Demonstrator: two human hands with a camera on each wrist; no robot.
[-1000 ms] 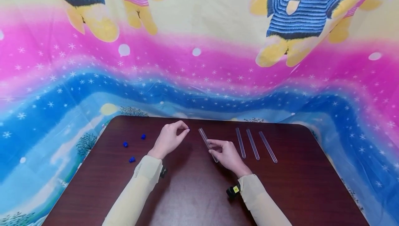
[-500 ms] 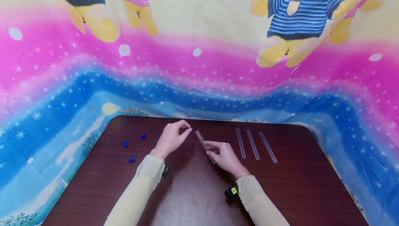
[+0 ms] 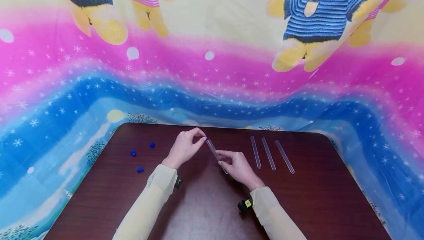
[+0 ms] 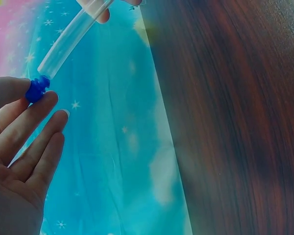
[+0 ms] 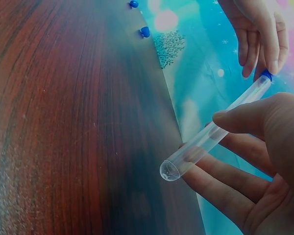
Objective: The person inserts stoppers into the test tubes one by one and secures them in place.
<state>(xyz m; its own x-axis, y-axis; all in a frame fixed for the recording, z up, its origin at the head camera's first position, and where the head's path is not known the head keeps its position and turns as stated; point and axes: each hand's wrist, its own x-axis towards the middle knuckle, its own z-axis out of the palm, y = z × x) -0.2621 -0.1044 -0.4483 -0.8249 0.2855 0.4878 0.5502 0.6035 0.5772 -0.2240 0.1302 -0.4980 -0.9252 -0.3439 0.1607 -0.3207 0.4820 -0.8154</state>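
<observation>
My left hand (image 3: 184, 147) pinches a small blue stopper (image 4: 37, 89) between thumb and fingertips. The stopper's ridged end is right at the mouth of a clear test tube (image 4: 71, 41). My right hand (image 3: 239, 165) holds that tube (image 5: 210, 134) near its middle, thumb on one side and fingers on the other. In the right wrist view the rounded end points toward the camera, and the blue stopper (image 5: 266, 74) shows at the far end. The tube slants in the air above the dark table, and no contents show inside it.
Three blue stoppers lie on the left of the brown table (image 3: 205, 210), one of them nearest the front (image 3: 140, 169). On the right lie three clear tubes, with one (image 3: 268, 154) in the middle. A patterned cloth (image 3: 212, 85) hangs behind the table.
The left hand has moved slightly right with the stopper, and the right hand has brought the tube slightly left. The gap between stopper and tube mouth has closed.
</observation>
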